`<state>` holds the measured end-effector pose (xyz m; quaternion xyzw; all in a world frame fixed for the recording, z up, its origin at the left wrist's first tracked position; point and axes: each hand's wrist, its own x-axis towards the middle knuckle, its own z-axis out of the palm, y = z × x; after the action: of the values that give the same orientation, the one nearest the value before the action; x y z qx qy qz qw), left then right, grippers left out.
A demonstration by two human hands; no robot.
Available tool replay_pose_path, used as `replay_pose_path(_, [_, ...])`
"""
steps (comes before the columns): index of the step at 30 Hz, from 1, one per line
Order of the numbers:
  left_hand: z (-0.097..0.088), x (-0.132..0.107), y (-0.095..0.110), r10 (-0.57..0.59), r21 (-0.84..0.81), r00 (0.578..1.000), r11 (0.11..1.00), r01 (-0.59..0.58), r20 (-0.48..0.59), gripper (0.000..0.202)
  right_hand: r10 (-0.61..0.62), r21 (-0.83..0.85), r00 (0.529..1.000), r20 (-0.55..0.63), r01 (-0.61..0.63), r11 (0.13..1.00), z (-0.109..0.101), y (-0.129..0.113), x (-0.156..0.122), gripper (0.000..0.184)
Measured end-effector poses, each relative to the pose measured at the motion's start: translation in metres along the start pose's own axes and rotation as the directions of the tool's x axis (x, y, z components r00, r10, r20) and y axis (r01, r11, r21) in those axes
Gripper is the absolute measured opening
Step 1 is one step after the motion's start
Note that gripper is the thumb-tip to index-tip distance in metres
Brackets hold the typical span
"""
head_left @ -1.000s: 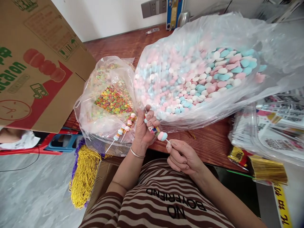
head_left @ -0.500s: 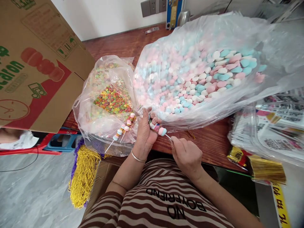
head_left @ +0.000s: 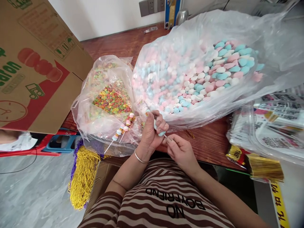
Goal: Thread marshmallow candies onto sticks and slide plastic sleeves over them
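Note:
My left hand (head_left: 153, 131) is closed around a marshmallow skewer (head_left: 161, 133), whose lower blue piece shows below the fingers; the rest of it is mostly hidden. A clear wrapper with coloured print (head_left: 142, 106) sticks out beyond my left thumb. With fingertips pinched, my right hand (head_left: 181, 153) grips the white stick (head_left: 165, 136) at the skewer's lower end. Two finished-looking marshmallow skewers (head_left: 123, 128) lie to the left, on a clear bag of small coloured rings (head_left: 111, 101). Beyond my hands spreads a large clear bag of pink, white and blue marshmallows (head_left: 197, 82).
A cardboard box (head_left: 42, 63) stands at the left. Stacked printed packaging (head_left: 273, 123) and a bundle of gold twist ties (head_left: 264, 166) lie at the right on the reddish wooden table (head_left: 206, 139). Gold bead strands (head_left: 84, 180) hang over the box at the near left.
My right hand has moved left and closer to my left hand. My left fingers now cover more of the skewer, and more of the printed wrapper shows beyond the thumb.

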<state>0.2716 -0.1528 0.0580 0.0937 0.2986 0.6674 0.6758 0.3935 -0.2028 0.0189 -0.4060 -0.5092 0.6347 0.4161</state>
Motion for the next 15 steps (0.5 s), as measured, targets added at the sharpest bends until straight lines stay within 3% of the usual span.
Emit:
replay_pose_path(1, [0.000, 0.000, -0.002, -0.004, 0.024, 1.000, 1.000, 0.004, -0.020, 0.032, -0.166, -0.240, 0.984, -0.061, 0.147, 0.960, -0.002, 0.003, 0.001, 0.027])
replay_pose_path(3, [-0.001, 0.002, -0.001, -0.001, 0.054, 0.998, 0.999, 0.004, -0.066, 0.027, -0.465, -0.624, 0.885, -0.026, 0.349, 0.699, -0.006, 0.009, 0.003, 0.023])
replay_pose_path(4, [-0.002, 0.003, 0.001, 0.006, 0.056, 0.996, 0.998, -0.001, -0.092, 0.026, -0.563, -0.728, 0.826, 0.033, 0.405, 0.552, -0.008, 0.011, 0.004, 0.021])
replay_pose_path(6, [-0.004, 0.006, 0.009, 0.033, 0.036, 0.990, 0.999, -0.028, -0.141, 0.021, -0.662, -0.818, 0.732, 0.158, 0.473, 0.328, -0.012, 0.013, 0.006, 0.018])
replay_pose_path(9, [-0.005, 0.009, 0.021, 0.078, 0.006, 0.986, 0.997, -0.078, -0.146, 0.013, -0.716, -0.859, 0.642, 0.274, 0.498, 0.118, -0.014, 0.015, 0.007, 0.015])
replay_pose_path(11, [-0.004, 0.009, 0.024, 0.090, 0.016, 0.987, 0.996, -0.089, -0.136, 0.011, -0.734, -0.881, 0.620, 0.277, 0.469, 0.063, -0.014, 0.016, 0.008, 0.017])
replay_pose_path(12, [-0.003, 0.008, 0.024, 0.085, 0.024, 0.987, 0.996, -0.082, -0.138, 0.011, -0.736, -0.887, 0.627, 0.254, 0.455, 0.082, -0.014, 0.016, 0.008, 0.017])
replay_pose_path(14, [-0.002, 0.007, 0.022, 0.068, 0.038, 0.986, 0.997, -0.063, -0.154, 0.016, -0.698, -0.862, 0.698, 0.160, 0.444, 0.246, -0.014, 0.015, 0.007, 0.015])
replay_pose_path(15, [-0.002, 0.006, 0.021, 0.062, 0.038, 0.985, 0.998, -0.056, -0.161, 0.019, -0.638, -0.808, 0.764, 0.095, 0.433, 0.399, -0.014, 0.013, 0.006, 0.014])
